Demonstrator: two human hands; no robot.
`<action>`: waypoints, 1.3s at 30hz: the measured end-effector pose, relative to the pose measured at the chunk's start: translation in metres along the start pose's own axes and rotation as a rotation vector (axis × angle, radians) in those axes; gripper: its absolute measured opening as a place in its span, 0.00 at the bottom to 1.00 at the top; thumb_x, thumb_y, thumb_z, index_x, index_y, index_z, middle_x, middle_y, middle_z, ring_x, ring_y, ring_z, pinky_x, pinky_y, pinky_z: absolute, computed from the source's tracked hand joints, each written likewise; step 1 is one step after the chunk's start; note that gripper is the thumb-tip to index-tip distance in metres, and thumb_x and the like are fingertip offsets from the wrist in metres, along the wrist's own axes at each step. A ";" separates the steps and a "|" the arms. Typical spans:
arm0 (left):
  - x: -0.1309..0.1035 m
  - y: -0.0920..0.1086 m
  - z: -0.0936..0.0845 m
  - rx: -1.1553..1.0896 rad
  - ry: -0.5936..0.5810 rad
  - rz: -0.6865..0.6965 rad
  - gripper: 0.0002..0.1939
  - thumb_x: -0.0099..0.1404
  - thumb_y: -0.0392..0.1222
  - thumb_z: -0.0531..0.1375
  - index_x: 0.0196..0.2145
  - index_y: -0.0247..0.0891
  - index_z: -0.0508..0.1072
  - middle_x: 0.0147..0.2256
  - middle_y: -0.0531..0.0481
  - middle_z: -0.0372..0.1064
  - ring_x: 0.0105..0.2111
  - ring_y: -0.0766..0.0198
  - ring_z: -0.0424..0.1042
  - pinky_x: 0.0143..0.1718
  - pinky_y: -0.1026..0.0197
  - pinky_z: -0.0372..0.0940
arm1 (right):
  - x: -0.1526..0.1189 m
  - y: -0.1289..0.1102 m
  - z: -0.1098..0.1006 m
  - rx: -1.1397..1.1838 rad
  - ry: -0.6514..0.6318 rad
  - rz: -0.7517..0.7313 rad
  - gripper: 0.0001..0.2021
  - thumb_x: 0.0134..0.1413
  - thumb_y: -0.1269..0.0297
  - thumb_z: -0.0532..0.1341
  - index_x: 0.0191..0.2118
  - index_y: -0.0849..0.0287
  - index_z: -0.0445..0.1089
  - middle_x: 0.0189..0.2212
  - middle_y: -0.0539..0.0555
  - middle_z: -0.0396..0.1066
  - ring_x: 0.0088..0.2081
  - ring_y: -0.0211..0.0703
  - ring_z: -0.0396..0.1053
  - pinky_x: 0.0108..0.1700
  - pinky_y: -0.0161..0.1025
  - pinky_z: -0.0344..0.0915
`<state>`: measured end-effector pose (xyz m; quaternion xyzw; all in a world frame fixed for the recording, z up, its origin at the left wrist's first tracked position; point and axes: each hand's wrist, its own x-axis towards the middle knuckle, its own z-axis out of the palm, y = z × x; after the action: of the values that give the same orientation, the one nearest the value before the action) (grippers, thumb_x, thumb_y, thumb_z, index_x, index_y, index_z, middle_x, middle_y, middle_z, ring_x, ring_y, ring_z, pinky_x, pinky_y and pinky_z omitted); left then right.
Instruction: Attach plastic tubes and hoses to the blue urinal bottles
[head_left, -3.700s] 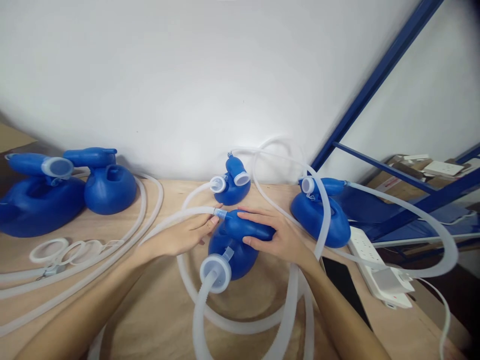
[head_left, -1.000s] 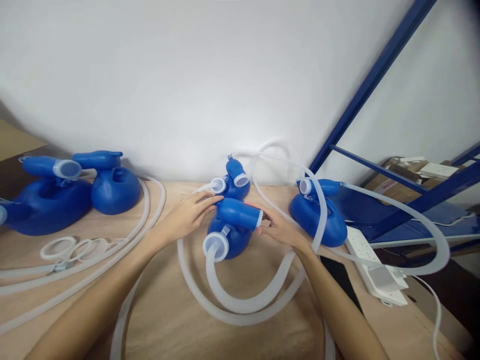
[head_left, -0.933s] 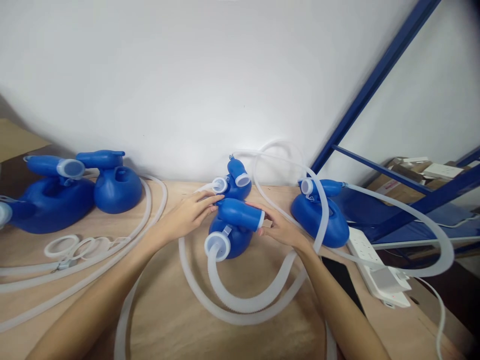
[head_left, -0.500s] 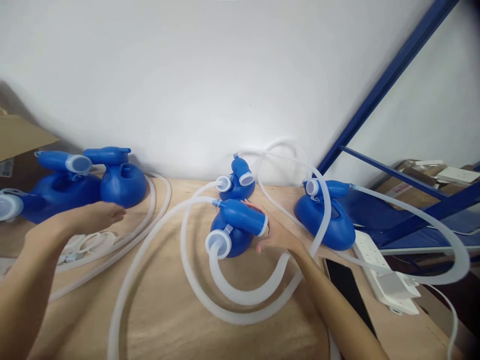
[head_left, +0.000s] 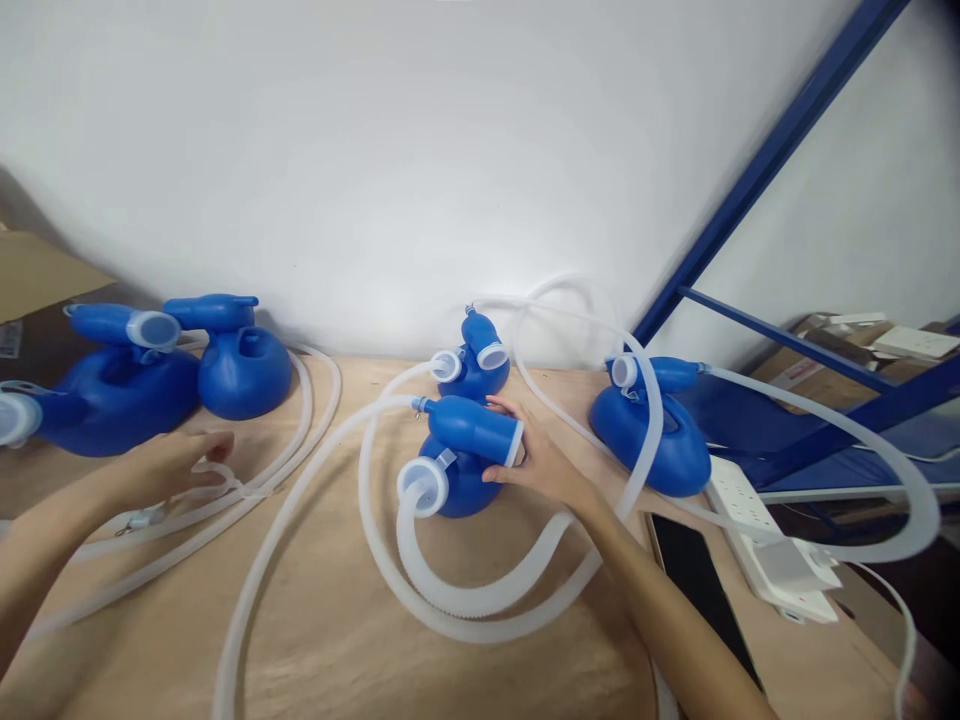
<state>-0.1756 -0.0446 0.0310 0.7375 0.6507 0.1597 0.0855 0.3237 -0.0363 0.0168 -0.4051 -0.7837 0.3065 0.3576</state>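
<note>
in the head view i see the left hand [head_left: 180, 466] gone from the mid-frame blue spout piece [head_left: 472, 428] to white rings [head_left: 225, 474] at lower left, pinching or not i can't tell, leaving only the right hand [head_left: 541, 460], fingers clasped, to steady it.

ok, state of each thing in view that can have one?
Front bottle: upright, corrugated hose in its cap
Cup: sideways, smooth hose attached
Right hand: gripping cup
Left hand: at rings, grip unclear
Phone: flat, screen dark
Power strip: adapter plugged in
Carton flap: folded out
</note>
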 end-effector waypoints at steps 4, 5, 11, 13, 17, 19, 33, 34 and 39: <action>0.020 0.029 -0.029 0.027 -0.018 -0.081 0.16 0.70 0.57 0.56 0.35 0.43 0.73 0.27 0.57 0.71 0.30 0.60 0.69 0.35 0.64 0.57 | -0.001 -0.002 -0.013 0.046 -0.132 -0.003 0.61 0.46 0.33 0.72 0.78 0.48 0.42 0.71 0.66 0.57 0.71 0.67 0.58 0.71 0.67 0.53; 0.023 0.045 -0.037 -0.035 0.029 -0.026 0.18 0.70 0.60 0.57 0.37 0.42 0.74 0.29 0.57 0.73 0.32 0.60 0.70 0.37 0.65 0.60 | -0.001 -0.004 -0.017 0.057 -0.141 -0.014 0.63 0.46 0.32 0.71 0.78 0.48 0.38 0.72 0.67 0.55 0.72 0.67 0.56 0.72 0.68 0.52; 0.033 0.187 -0.034 -0.498 0.270 0.609 0.23 0.71 0.63 0.62 0.36 0.41 0.84 0.41 0.46 0.71 0.39 0.60 0.72 0.38 0.62 0.69 | -0.008 -0.033 -0.034 0.041 0.024 -0.163 0.51 0.56 0.38 0.69 0.77 0.37 0.42 0.76 0.57 0.51 0.75 0.62 0.51 0.74 0.65 0.52; 0.036 0.234 -0.012 -0.598 0.227 0.700 0.19 0.73 0.59 0.61 0.40 0.43 0.85 0.36 0.48 0.72 0.34 0.63 0.72 0.36 0.61 0.69 | -0.012 -0.046 -0.033 0.087 0.037 -0.273 0.47 0.58 0.37 0.66 0.76 0.33 0.44 0.76 0.52 0.52 0.75 0.61 0.50 0.74 0.64 0.53; 0.039 0.294 0.032 -0.722 0.228 0.694 0.11 0.71 0.50 0.66 0.45 0.41 0.80 0.32 0.53 0.75 0.32 0.65 0.75 0.36 0.63 0.71 | -0.021 -0.065 -0.021 0.085 0.080 -0.286 0.39 0.61 0.34 0.61 0.74 0.37 0.55 0.75 0.52 0.54 0.74 0.63 0.54 0.73 0.63 0.56; 0.039 0.302 0.042 -0.736 0.237 0.681 0.10 0.71 0.46 0.66 0.45 0.40 0.77 0.37 0.52 0.78 0.33 0.65 0.77 0.36 0.64 0.72 | -0.022 -0.067 -0.017 0.042 0.179 -0.230 0.28 0.68 0.39 0.58 0.66 0.44 0.68 0.70 0.54 0.63 0.71 0.61 0.61 0.71 0.61 0.59; 0.089 0.232 0.024 -0.204 -0.412 0.504 0.36 0.57 0.69 0.68 0.52 0.40 0.75 0.38 0.48 0.77 0.34 0.54 0.76 0.34 0.59 0.67 | -0.005 -0.042 -0.006 -0.011 0.255 -0.015 0.18 0.71 0.46 0.57 0.53 0.47 0.79 0.50 0.56 0.67 0.57 0.52 0.69 0.63 0.51 0.67; 0.088 0.234 0.024 -0.213 -0.408 0.510 0.34 0.56 0.68 0.68 0.50 0.40 0.75 0.36 0.49 0.77 0.34 0.54 0.76 0.34 0.59 0.66 | -0.004 -0.039 0.002 0.033 0.274 -0.016 0.18 0.70 0.46 0.59 0.52 0.48 0.79 0.50 0.56 0.66 0.58 0.53 0.69 0.65 0.51 0.65; 0.087 0.242 0.021 -0.219 -0.483 0.521 0.29 0.59 0.66 0.67 0.46 0.41 0.74 0.33 0.51 0.76 0.33 0.55 0.76 0.34 0.59 0.65 | -0.001 -0.029 0.029 0.143 0.357 -0.045 0.32 0.62 0.48 0.68 0.67 0.47 0.62 0.59 0.58 0.68 0.63 0.56 0.67 0.69 0.58 0.61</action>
<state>0.0657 0.0097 0.1030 0.8813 0.3811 0.0664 0.2714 0.2885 -0.0572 0.0226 -0.4090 -0.6927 0.2767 0.5257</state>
